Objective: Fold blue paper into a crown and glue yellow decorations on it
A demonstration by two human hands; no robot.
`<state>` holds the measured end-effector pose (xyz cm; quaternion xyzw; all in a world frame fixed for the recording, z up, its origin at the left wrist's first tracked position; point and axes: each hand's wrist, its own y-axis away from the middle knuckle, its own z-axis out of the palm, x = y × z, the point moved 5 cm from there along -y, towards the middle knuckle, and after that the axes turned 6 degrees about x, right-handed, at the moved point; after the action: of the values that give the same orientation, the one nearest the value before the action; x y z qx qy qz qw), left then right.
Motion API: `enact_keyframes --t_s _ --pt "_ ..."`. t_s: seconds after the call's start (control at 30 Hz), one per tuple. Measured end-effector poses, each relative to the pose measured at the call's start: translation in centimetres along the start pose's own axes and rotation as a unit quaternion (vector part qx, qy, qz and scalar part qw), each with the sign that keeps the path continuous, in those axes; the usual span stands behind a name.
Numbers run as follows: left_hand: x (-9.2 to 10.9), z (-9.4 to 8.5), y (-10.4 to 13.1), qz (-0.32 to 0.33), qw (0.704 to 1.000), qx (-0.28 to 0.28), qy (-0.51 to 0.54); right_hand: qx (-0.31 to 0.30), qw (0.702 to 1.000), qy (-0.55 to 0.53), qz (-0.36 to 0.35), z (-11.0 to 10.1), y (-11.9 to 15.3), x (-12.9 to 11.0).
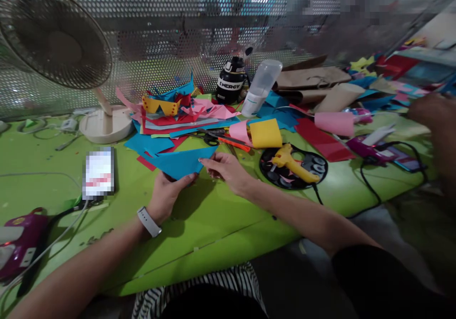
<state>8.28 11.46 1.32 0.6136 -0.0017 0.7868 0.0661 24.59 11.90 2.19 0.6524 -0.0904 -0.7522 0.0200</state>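
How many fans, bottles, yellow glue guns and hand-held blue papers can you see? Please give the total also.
Fan: 1
Black bottle and clear bottle: 2
Yellow glue gun: 1
Blue paper at left hand and right hand: 1
Total: 5

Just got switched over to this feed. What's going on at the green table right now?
A person's left hand holds a blue sheet from below, above the green table. The right hand has its fingertips at the sheet's right edge; whether they pinch it is hard to tell. A yellow glue gun lies on a black tray to the right, and colored sheets are piled behind the hands.
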Motion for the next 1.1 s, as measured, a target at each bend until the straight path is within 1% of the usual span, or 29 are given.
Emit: enact_keyframes --t_s 0.13,0.23,0.4,0.5,0.57,0.67,0.77,0.83,0.9,0.97,1.1 --pt "0.0 0.2 0.3 -0.020 1.000 0.010 -0.002 0.005 1.000 0.000 -0.017 0.5 0.5 0.0" --pt "0.2 0.3 0.3 -0.012 1.000 0.007 -0.005 -0.002 1.000 0.011 -0.016 0.6 0.6 0.1" --pt "0.5 0.1 0.2 -0.013 1.000 0.028 -0.001 0.020 0.999 0.010 -0.038 0.1 0.4 0.1" --pt "0.5 0.1 0.2 -0.017 0.999 0.029 0.009 0.025 0.999 0.001 -0.048 -0.2 0.1 0.3" --pt "0.5 0.0 0.2 -0.015 0.999 0.033 0.018 0.015 0.999 -0.004 -0.035 -0.1 0.0 0.6" --pt "0.5 0.0 0.3 -0.010 0.999 0.035 0.029 -0.016 1.000 0.012 -0.005 0.4 0.1 1.1" --pt "0.4 0.0 0.3 -0.008 0.999 0.032 0.029 -0.038 0.998 0.053 -0.013 0.7 0.2 1.1" --pt "0.5 0.0 0.2 -0.008 0.999 0.029 0.021 -0.023 0.997 0.069 -0.037 0.4 0.0 0.7" --pt "0.5 -0.1 0.1 -0.004 1.000 0.022 0.012 0.015 0.996 0.064 -0.061 -0.4 -0.5 0.2" --pt "0.7 -0.1 0.0 0.004 1.000 0.015 0.004 0.047 0.994 0.050 -0.080 -1.3 -1.3 -0.2" --pt "1.0 -0.2 0.0 0.023 1.000 0.015 -0.004 0.088 0.991 0.001 -0.097 -2.9 -2.6 -1.0"
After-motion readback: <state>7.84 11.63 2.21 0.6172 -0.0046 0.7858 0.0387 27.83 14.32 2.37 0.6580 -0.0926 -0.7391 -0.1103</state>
